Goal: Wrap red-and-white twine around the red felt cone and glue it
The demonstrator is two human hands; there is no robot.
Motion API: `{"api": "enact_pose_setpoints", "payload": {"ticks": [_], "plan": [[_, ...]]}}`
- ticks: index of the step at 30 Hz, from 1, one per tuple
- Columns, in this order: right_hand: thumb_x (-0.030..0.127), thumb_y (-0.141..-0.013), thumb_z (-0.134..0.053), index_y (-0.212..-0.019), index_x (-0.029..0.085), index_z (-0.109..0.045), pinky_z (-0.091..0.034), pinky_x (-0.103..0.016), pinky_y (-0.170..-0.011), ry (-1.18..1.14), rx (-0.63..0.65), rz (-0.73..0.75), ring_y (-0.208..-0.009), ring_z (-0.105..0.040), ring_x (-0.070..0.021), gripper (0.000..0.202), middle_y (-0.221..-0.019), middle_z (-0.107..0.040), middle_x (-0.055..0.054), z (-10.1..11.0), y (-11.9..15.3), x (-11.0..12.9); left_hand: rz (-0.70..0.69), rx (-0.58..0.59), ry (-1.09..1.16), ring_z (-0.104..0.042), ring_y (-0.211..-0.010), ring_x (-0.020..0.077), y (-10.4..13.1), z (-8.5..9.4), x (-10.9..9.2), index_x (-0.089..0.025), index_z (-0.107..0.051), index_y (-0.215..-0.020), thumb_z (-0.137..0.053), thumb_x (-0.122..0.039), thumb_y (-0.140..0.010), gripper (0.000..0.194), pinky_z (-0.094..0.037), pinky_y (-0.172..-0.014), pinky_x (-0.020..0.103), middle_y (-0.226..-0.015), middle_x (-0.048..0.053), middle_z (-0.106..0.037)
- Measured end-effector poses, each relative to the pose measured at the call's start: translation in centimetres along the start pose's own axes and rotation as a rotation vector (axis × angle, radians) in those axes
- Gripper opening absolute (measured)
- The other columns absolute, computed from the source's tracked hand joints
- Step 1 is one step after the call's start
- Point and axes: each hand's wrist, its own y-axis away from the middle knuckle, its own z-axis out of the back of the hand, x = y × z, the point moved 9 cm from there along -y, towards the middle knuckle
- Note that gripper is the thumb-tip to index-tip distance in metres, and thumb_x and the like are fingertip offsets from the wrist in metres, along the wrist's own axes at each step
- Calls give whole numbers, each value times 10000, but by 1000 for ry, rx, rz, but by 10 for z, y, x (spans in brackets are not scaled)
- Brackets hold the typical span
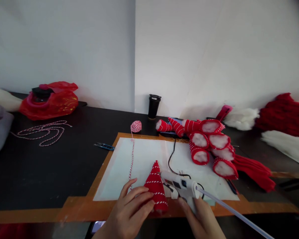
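My left hand is closed on a red fabric cone, its fingers lying across the cone's left side. Red-and-white twine winds around the cone from tip to base, and the tip points away from me. My right hand grips a white hot glue gun by the handle. The gun's nozzle is close to the upper right side of the cone; whether it touches, I cannot tell. A long clear glue stick juts out of its back. Twine runs from a ball down toward my left hand.
White paper covers the brown-edged work area. On the right lie several stuffed red cones and red fabric. Blue thread snips, a black tumbler, loose cord and a red plastic bag are on the black table.
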Motion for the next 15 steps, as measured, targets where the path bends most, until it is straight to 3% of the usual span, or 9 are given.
{"api": "enact_pose_setpoints", "payload": {"ticks": [3,10,15], "plan": [[358,-905,-637,-922,397,-726,-595,-278,-506,16,127,-81,-565,-708,-220,99,-657,-724,-8,-15,0,-12,0,-26,1,-636,-1039,222,1,0,0,-142,-728,-978,-540,-28,-936,224,-363,-1093,520,-995,85,-767],[324,-996,-505,-1065,228,-606,-607,-287,-739,-12,259,-115,-836,-749,-224,155,-980,-779,-78,-42,-7,-5,13,-57,9,-638,-1025,209,1,1,1,-153,-731,-947,-521,-58,-957,231,-354,-1105,492,-980,69,-768],[348,-999,-482,-1027,211,-587,-597,-300,-755,-14,263,-136,-861,-747,-236,175,-965,-774,-95,-47,-9,-6,11,-54,5,-637,-1031,217,4,0,2,-147,-734,-959,-529,-42,-942,231,-355,-1102,509,-991,78,-766]]}}
